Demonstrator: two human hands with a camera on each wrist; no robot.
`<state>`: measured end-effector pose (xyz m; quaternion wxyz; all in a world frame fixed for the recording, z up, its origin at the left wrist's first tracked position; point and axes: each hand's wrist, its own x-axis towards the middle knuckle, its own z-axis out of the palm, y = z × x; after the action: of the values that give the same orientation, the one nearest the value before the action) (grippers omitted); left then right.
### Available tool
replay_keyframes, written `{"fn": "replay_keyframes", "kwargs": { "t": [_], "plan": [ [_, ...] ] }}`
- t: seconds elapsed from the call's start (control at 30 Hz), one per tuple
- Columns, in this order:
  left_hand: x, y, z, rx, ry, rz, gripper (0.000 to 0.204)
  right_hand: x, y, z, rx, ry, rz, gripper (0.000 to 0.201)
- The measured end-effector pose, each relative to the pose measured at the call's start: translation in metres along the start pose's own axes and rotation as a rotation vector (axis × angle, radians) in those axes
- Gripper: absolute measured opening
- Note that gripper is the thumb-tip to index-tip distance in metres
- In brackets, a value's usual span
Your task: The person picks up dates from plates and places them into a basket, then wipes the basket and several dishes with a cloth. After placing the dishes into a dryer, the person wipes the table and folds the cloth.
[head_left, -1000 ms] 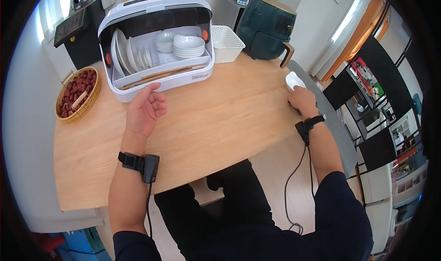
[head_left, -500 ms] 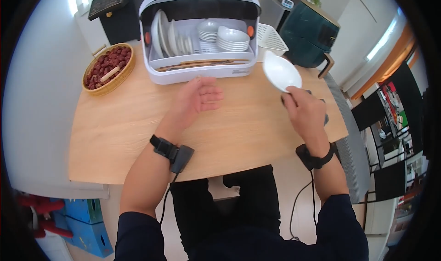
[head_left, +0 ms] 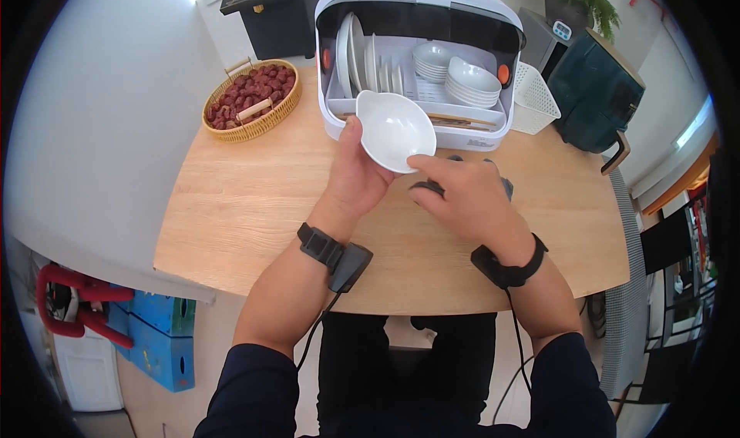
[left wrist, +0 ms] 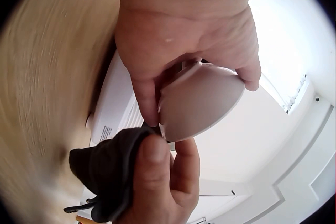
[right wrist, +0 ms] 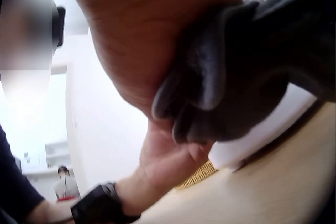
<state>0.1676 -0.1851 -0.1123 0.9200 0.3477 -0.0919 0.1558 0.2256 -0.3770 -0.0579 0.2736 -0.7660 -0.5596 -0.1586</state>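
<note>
A shallow white bowl [head_left: 397,132] with a small pointed spout is raised in front of the dish cabinet, its inside facing me. My left hand [head_left: 358,172] grips it from the left, thumb along the rim; the left wrist view shows the bowl's smooth underside between thumb and fingers. From the right comes my right hand [head_left: 466,199], its index fingertip on the bowl's near rim. Bunched in this right hand is a dark grey cloth [left wrist: 113,166], mostly hidden under the palm in the head view. Folds of it hang large in the right wrist view.
Behind the bowl stands an open white dish cabinet [head_left: 493,134] with plates, stacked bowls and chopsticks. A wicker basket [head_left: 248,134] of dark red fruit sits left. Right are a white perforated basket [head_left: 536,103] and a dark green air fryer [head_left: 597,95] on the wooden table [head_left: 231,199].
My right hand has brought the bowl leftward from the table's right side to my left hand, which now grips it. The head view has swung right to left across the scene.
</note>
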Motion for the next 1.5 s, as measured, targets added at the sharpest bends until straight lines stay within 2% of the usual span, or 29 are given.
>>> {"fn": "replay_keyframes", "kwargs": {
  "t": [0.03,0.07,0.13,0.17,0.23,0.27,0.37,0.43,0.5,0.53,0.6,0.63,0.7,0.73,0.8,0.83,0.9,1.03,1.1,1.13,1.2,1.23,1.3,1.33,1.4,1.43,1.5],
  "plan": [
    [0.0,0.0,0.0,0.055,0.014,-0.014,0.08,-0.004,0.002,-0.007,0.123,-0.08,0.076,0.021],
    [-0.001,0.0,-0.001,0.109,0.027,-0.029,0.08,-0.007,0.007,-0.011,0.132,-0.079,0.085,0.021],
    [-0.002,-0.004,-0.004,0.161,0.022,-0.043,0.078,-0.012,0.016,-0.015,0.433,0.108,0.45,0.024],
    [-0.002,-0.006,-0.004,0.209,0.01,-0.048,0.077,-0.012,0.021,-0.014,0.439,0.112,0.463,0.024],
    [-0.003,-0.009,0.001,0.235,-0.049,-0.081,0.074,-0.014,0.028,-0.014,0.682,0.32,0.466,0.022],
    [-0.003,-0.012,0.004,0.256,-0.107,-0.095,0.072,-0.013,0.026,-0.013,0.755,0.345,0.486,0.02],
    [-0.009,-0.027,0.011,0.284,-0.052,-0.218,0.07,-0.012,0.017,0.009,0.904,0.458,0.486,0.021],
    [-0.011,-0.036,0.013,0.317,-0.015,-0.223,0.071,-0.015,0.003,0.017,0.904,0.44,0.514,0.02],
    [-0.01,-0.036,0.013,0.354,0.028,-0.213,0.072,-0.018,-0.001,0.028,0.933,0.277,0.329,0.02],
    [-0.01,-0.033,0.013,0.325,0.042,-0.216,0.072,-0.018,0.001,0.03,0.939,0.279,0.324,0.02],
    [-0.01,-0.027,0.012,0.266,0.067,-0.217,0.073,-0.022,0.008,0.031,0.502,0.089,-0.028,0.02],
    [-0.009,-0.025,0.012,0.27,0.069,-0.215,0.073,-0.023,0.01,0.027,0.506,0.09,-0.031,0.02],
    [-0.006,-0.023,0.011,0.212,0.038,-0.183,0.073,-0.024,0.013,0.019,0.122,0.001,-0.128,0.024],
    [-0.006,-0.025,0.01,0.214,0.035,-0.186,0.073,-0.024,0.014,0.019,0.121,0.004,-0.126,0.024],
    [-0.006,-0.028,0.008,0.222,0.03,-0.196,0.074,-0.022,0.016,0.021,-0.037,0.179,0.004,0.019],
    [-0.007,-0.031,0.01,0.223,0.027,-0.202,0.074,-0.02,0.017,0.023,-0.039,0.181,0.01,0.019],
    [-0.01,-0.038,0.017,0.26,0.027,-0.275,0.077,-0.015,0.018,0.029,-0.04,0.407,0.049,0.011],
    [-0.013,-0.042,0.023,0.213,0.086,-0.33,0.074,-0.012,0.019,0.036,0.17,0.522,0.09,0.016],
    [-0.011,-0.045,0.012,0.171,0.029,-0.369,0.074,-0.014,0.019,0.038,0.501,0.476,0.089,0.017],
    [-0.011,-0.044,0.008,0.172,0.027,-0.367,0.074,-0.014,0.02,0.036,0.5,0.477,0.086,0.017],
    [-0.01,-0.042,0.004,0.187,0.052,-0.358,0.08,-0.015,0.023,0.027,0.713,0.102,0.046,0.017],
    [-0.01,-0.04,0.004,0.187,0.052,-0.356,0.08,-0.017,0.024,0.022,0.713,0.102,0.044,0.017],
    [-0.01,-0.037,0.005,0.275,-0.036,-0.306,0.079,-0.02,0.024,0.014,0.427,-0.108,0.073,0.015],
    [-0.009,-0.038,0.004,0.274,-0.037,-0.303,0.079,-0.021,0.026,0.015,0.425,-0.11,0.071,0.015],
    [-0.008,-0.04,0.005,0.242,0.056,-0.323,0.078,-0.023,0.029,0.02,-0.006,0.063,0.101,0.016],
    [-0.01,-0.04,0.009,0.243,0.056,-0.326,0.078,-0.023,0.029,0.024,-0.006,0.063,0.103,0.016],
    [-0.012,-0.041,0.021,0.296,0.126,-0.372,0.074,-0.017,0.026,0.031,-0.075,0.283,0.104,0.014]
  ]
}}
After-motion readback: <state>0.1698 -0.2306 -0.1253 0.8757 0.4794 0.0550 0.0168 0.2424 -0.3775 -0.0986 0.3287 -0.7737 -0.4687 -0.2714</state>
